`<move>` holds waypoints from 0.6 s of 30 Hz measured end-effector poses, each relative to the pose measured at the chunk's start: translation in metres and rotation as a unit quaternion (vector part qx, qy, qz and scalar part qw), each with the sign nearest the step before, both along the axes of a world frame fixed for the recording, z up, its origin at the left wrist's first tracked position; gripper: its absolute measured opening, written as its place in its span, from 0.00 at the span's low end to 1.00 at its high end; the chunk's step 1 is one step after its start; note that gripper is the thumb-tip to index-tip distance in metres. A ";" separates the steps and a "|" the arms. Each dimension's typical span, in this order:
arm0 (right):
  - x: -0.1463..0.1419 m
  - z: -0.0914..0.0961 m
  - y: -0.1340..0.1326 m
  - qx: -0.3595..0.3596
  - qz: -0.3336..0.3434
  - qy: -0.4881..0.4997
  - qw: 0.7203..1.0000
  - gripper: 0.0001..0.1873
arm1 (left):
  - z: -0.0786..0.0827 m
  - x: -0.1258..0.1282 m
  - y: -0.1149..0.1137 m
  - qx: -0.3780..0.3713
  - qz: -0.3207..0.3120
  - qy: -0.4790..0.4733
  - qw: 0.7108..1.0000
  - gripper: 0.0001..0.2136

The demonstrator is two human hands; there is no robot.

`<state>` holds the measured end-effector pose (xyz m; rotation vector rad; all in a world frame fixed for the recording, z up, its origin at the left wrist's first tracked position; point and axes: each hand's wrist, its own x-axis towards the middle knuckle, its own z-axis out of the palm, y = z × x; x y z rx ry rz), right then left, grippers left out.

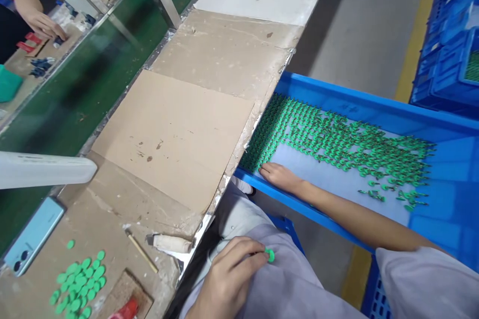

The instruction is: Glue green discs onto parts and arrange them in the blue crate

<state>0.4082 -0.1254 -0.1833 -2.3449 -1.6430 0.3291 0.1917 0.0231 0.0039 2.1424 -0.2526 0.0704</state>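
Observation:
Over my lap, my left hand (235,271) pinches a small round green piece (270,255) between thumb and fingers. My right hand (279,176) reaches into the blue crate (337,92), low at its near left corner. Its fingers are drawn together at the end of the rows of small green pieces (318,132); whatever lies between the fingertips is hidden. These pieces have green round heads with thin dark pointed parts, and they stand or lie on a whitish sheet (310,164). Toward the crate's right end several lie scattered and tipped over.
On the workbench are loose green discs (78,284), a phone (34,236), a thin brush (141,250), a wooden block (129,289) with a red part, and a cardboard sheet (175,134). Beyond the green belt (101,60), another person's hand (45,25) works. More blue crates (449,70) stand right.

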 end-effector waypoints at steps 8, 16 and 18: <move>0.002 0.015 -0.007 0.072 -0.047 0.039 0.996 0.17 | -0.027 0.052 -0.018 0.089 0.046 -0.038 0.994 0.17; 0.042 0.041 -0.047 0.111 -0.201 0.321 0.919 0.12 | -0.066 0.173 -0.015 0.309 -0.095 0.198 0.925 0.14; 0.041 0.035 -0.046 0.056 -0.157 0.390 0.906 0.12 | -0.073 0.192 -0.014 0.332 -0.111 0.234 0.907 0.13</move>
